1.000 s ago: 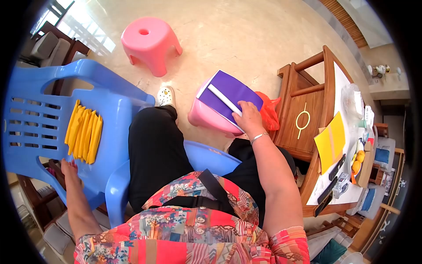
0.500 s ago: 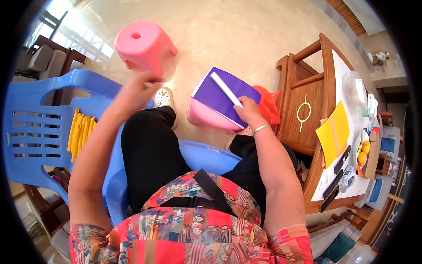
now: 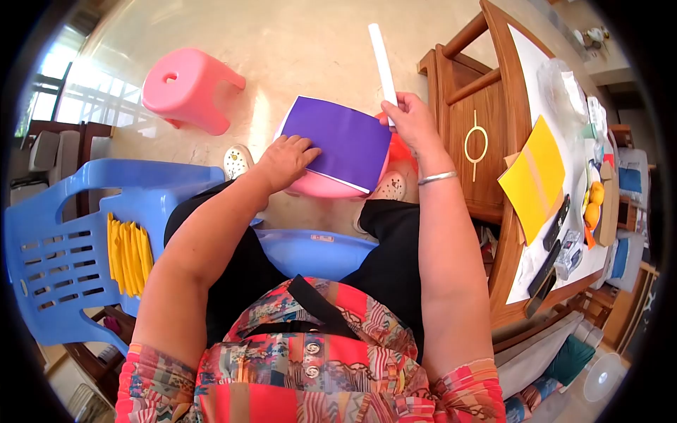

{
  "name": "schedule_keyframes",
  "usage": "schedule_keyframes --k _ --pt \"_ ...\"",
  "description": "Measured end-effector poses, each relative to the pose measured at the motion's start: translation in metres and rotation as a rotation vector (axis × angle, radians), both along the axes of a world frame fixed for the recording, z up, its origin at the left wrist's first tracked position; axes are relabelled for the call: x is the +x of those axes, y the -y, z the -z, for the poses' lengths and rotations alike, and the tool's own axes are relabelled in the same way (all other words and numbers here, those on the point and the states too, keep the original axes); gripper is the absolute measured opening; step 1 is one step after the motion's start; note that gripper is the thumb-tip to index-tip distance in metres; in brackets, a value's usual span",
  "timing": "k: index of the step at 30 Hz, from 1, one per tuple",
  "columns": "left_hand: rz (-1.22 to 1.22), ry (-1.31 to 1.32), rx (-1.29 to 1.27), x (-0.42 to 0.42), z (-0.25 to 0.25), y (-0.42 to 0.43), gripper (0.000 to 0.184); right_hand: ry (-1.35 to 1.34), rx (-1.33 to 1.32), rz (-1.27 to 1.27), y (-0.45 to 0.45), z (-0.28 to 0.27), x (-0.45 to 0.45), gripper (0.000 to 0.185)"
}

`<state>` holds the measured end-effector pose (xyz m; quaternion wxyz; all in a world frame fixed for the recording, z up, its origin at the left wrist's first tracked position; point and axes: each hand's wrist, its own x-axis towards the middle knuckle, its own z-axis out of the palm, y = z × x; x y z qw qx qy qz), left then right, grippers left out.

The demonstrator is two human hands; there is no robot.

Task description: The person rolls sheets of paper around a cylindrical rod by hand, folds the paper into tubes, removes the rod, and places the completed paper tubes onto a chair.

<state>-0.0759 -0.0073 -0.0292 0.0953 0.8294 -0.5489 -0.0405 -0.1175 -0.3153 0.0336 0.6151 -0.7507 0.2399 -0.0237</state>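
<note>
A purple sheet (image 3: pixel 345 144) with white paper edges showing beneath it lies on a pink stool (image 3: pixel 317 186) between my knees. My left hand (image 3: pixel 284 163) rests on the sheet's left side, fingers lying flat and slightly apart. In my right hand (image 3: pixel 415 125) is a long white strip (image 3: pixel 381 60), gripped near its lower end between thumb and fingers. The strip points up and away, past the sheet's right corner. Whether it is rolled paper or a stiff stick, I cannot tell. A red plastic bag (image 3: pixel 400 149) shows partly behind my right wrist.
Another pink stool (image 3: pixel 187 88) stands on the floor at the far left. Yellow folded pieces (image 3: pixel 129 255) hang on the blue chair (image 3: pixel 53 247). To the right, a wooden table (image 3: pixel 513 84) bears a yellow envelope (image 3: pixel 534 180), dark handled items and orange fruit (image 3: pixel 596 194).
My left hand has come down from the air onto the purple sheet. My right hand has lifted the white strip off the sheet, up and to the right.
</note>
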Motion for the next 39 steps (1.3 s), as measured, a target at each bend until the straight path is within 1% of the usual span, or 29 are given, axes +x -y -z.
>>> schedule_keyframes --k 2,5,8,11,14,17,19,21,23,25,29,32,35,38,39 --pt "0.037 0.037 0.018 0.005 0.016 -0.002 0.052 -0.013 0.013 0.023 0.001 -0.005 0.003 0.039" --pt "0.028 -0.035 0.098 0.006 0.010 0.001 0.047 -0.026 0.025 0.027 0.002 -0.007 0.002 0.039" --pt "0.011 -0.088 0.078 0.006 -0.008 0.004 0.042 -0.038 0.008 0.020 0.004 -0.004 0.001 0.038" --pt "-0.288 -0.189 0.006 0.009 -0.019 0.011 0.043 -0.074 -0.016 0.022 -0.001 -0.006 0.001 0.038" --pt "-0.726 -0.251 -0.010 0.017 -0.014 0.012 0.046 -0.117 -0.025 -0.005 -0.005 0.000 0.000 0.037" --pt "-0.802 -0.340 0.129 0.025 -0.010 0.002 0.048 -0.223 -0.072 -0.125 -0.014 0.005 -0.003 0.035" --pt "-0.862 -0.376 0.152 0.026 -0.013 0.002 0.048 -0.319 -0.103 -0.205 -0.022 0.013 -0.006 0.032" --pt "-0.897 -0.408 0.182 0.025 -0.017 0.003 0.050 -0.418 -0.117 -0.259 -0.035 0.034 -0.009 0.029" --pt "-0.906 -0.434 0.216 0.027 -0.019 0.004 0.055 -0.461 -0.235 -0.292 -0.040 0.067 -0.013 0.033" --pt "-0.905 -0.410 0.225 0.027 -0.017 0.004 0.054 -0.500 -0.329 -0.343 -0.047 0.075 -0.021 0.037" --pt "-0.897 -0.340 0.171 0.021 -0.024 0.005 0.051 -0.533 -0.338 -0.303 -0.051 0.071 -0.024 0.039" --pt "-0.904 -0.384 0.164 0.022 -0.015 0.005 0.050 -0.525 -0.304 -0.275 -0.048 0.083 -0.024 0.038" --pt "-0.967 -0.465 0.162 0.022 -0.017 0.009 0.051 -0.529 -0.291 -0.278 -0.049 0.078 -0.023 0.037" --pt "-1.127 -0.576 0.057 0.024 -0.007 0.011 0.059 -0.526 -0.293 -0.274 -0.049 0.075 -0.024 0.038" --pt "-1.150 -0.585 0.070 0.024 -0.007 0.012 0.059 -0.525 -0.299 -0.272 -0.049 0.075 -0.024 0.038"
